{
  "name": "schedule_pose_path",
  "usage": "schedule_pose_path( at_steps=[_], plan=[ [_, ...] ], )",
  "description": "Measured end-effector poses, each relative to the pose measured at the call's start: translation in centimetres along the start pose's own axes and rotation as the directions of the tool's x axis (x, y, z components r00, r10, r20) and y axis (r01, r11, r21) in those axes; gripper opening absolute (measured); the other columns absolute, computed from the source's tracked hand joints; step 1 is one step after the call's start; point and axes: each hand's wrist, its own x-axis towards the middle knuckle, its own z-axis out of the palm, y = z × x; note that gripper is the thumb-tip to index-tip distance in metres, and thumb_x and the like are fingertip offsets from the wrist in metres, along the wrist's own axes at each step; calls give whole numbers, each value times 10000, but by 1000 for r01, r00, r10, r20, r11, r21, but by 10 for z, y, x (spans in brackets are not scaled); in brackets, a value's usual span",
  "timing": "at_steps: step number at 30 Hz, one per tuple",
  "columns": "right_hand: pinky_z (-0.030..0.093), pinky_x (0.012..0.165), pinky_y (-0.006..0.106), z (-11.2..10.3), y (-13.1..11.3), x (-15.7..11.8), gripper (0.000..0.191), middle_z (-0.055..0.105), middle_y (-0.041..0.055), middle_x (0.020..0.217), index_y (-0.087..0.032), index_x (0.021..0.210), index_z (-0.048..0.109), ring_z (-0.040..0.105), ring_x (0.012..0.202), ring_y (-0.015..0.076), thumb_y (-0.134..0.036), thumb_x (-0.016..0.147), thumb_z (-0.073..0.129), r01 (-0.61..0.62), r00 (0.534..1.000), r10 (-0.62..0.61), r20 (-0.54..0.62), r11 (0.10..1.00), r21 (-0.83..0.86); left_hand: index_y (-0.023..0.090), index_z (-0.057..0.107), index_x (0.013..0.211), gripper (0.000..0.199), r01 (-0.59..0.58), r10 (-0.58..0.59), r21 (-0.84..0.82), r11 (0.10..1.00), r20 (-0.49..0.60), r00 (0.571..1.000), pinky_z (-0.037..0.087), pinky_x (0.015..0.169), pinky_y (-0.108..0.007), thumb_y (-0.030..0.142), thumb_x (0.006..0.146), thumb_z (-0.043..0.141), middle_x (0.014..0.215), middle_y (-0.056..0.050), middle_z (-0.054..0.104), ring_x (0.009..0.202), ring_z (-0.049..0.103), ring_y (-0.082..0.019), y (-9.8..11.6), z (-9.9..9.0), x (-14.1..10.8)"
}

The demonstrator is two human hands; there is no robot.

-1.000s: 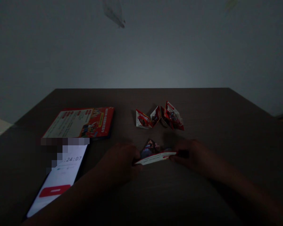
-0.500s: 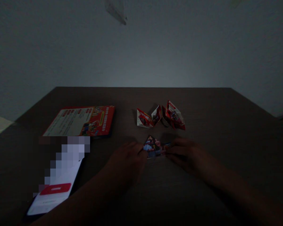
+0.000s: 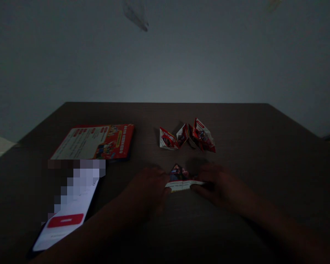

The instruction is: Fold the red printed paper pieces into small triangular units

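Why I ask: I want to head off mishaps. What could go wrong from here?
The small printed paper is pinched between the left hand and right hand; uneven pulling might crease or tear it.

The left forearm passes very close to the phone, so a sideways move could nudge it or press its screen.

The scene is dim, so a fold line could easily be misjudged.

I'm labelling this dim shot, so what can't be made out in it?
All in the head view:
- Phone: upper screen masked by pixel blocks; lower corner behind the left forearm.
- Folded paper: ends covered by the left hand and right hand.
- Red booklet: fine print too small.
- Wall object: cut off by top edge.
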Motion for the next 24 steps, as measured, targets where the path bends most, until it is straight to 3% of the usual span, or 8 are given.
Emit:
schedule_pose_path(
  at_steps=[6, 13, 24],
  plan=[
    [382, 737, 322, 4, -10, 3, 117, 646, 35, 798, -194, 888, 680, 558, 793, 188, -279, 838, 617, 72, 993, -72, 94, 997, 10, 154, 636, 949, 212, -64, 65, -20, 998, 40, 997, 464, 782, -402, 218, 818, 481, 934, -111, 651, 862, 580, -254, 8, -1, -2],
    [372, 784, 332, 11, -23, 9, 133, 665, 42, 869, -190, 939, 659, 562, 849, 191, -269, 864, 584, 138, 987, -142, 81, 989, 53, 152, 632, 924, 197, -77, 78, -54, 996, 19, 997, 445, 785, -395, 203, 810, 480, 915, -109, 657, 851, 585, -248, 18, -2, -4],
    [385, 692, 296, 5, -33, 9, 65, 648, 37, 800, -179, 808, 663, 572, 771, 188, -238, 802, 636, -17, 996, 16, 82, 1000, 7, 160, 648, 867, 185, 1, 1, -37, 999, 52, 999, 446, 752, -380, 231, 805, 489, 852, -94, 676, 788, 610, -238, 23, -5, -2]
  ],
)
